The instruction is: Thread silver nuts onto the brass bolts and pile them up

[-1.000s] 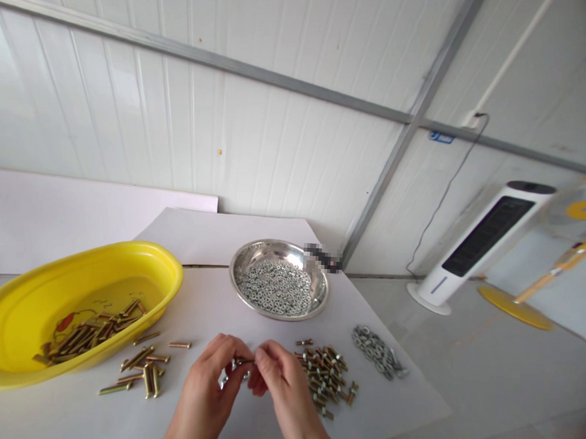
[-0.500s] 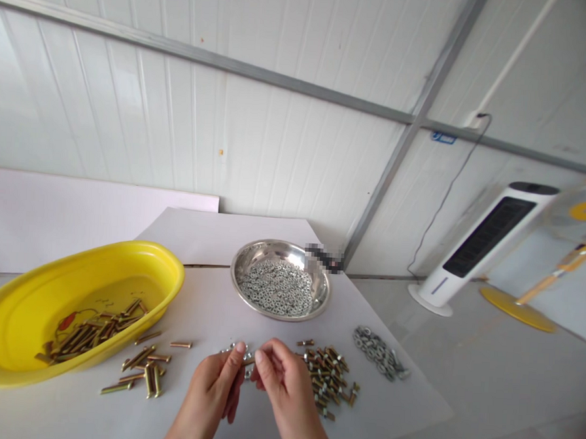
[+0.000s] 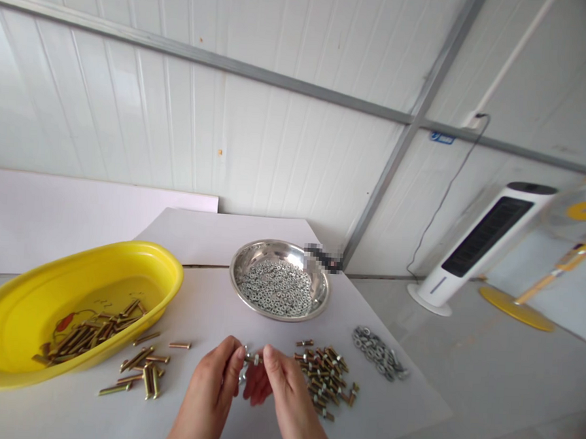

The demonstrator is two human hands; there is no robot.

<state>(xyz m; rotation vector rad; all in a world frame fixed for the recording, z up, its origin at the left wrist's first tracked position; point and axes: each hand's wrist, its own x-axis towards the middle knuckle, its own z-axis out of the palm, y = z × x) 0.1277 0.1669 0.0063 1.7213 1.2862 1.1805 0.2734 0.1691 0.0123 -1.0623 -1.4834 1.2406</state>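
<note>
Between my hands a brass-coloured bolt (image 3: 249, 359) with a silver nut (image 3: 257, 360) on it points to the right. My left hand (image 3: 212, 380) is closed, pinching the bolt between thumb and fingers. Its head end is hidden in that grip. My right hand (image 3: 284, 384) has its fingers stretched out below the bolt and its thumb close to the bolt's tip; whether it touches the tip I cannot tell. A few loose nuts (image 3: 243, 378) lie on the table just behind my left fingers, partly covered.
A yellow tub (image 3: 168, 259) with bolts stands at the left, loose bolts (image 3: 144, 365) beside it. Behind my hands is a steel bowl (image 3: 242, 256) of nuts. Right of my hands lie bolts fitted with nuts (image 3: 325, 375), then a pile of washers (image 3: 378, 352) near the table edge.
My right hand's fingers have opened from their pinch and stretched out, and the nut on the bolt now shows. The left hand still grips the bolt, in nearly the same place.
</note>
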